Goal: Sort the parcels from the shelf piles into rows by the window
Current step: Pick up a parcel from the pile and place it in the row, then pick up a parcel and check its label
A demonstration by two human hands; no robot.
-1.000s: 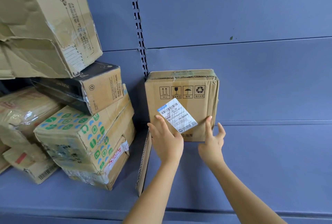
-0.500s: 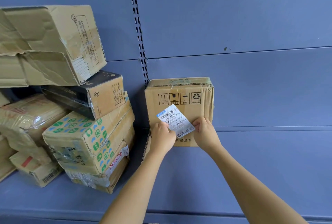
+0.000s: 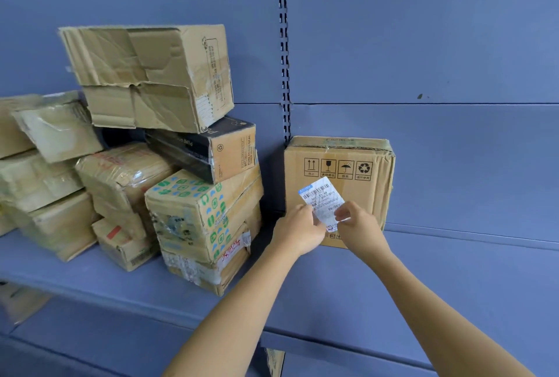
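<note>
A brown cardboard parcel (image 3: 360, 165) with handling symbols stands upright against the blue back wall on the right part of the shelf. A white barcode label (image 3: 321, 198) sits on its front, its lower part lifted off the cardboard. My left hand (image 3: 298, 230) pinches the label's lower left edge. My right hand (image 3: 360, 225) pinches its lower right corner. Both hands cover the parcel's lower front. A pile of worn parcels (image 3: 199, 204) is stacked to the left.
The blue shelf board (image 3: 453, 286) runs bare to the right of the standing parcel. A slotted upright (image 3: 283, 44) divides the back wall. More taped parcels (image 3: 54, 183) crowd the far left. A lower shelf (image 3: 90, 340) shows below.
My hands went from resting spread on the parcel's lower front to pinching the label and lifting its lower part. The view shifted up and right, so the pile appears lower and more central.
</note>
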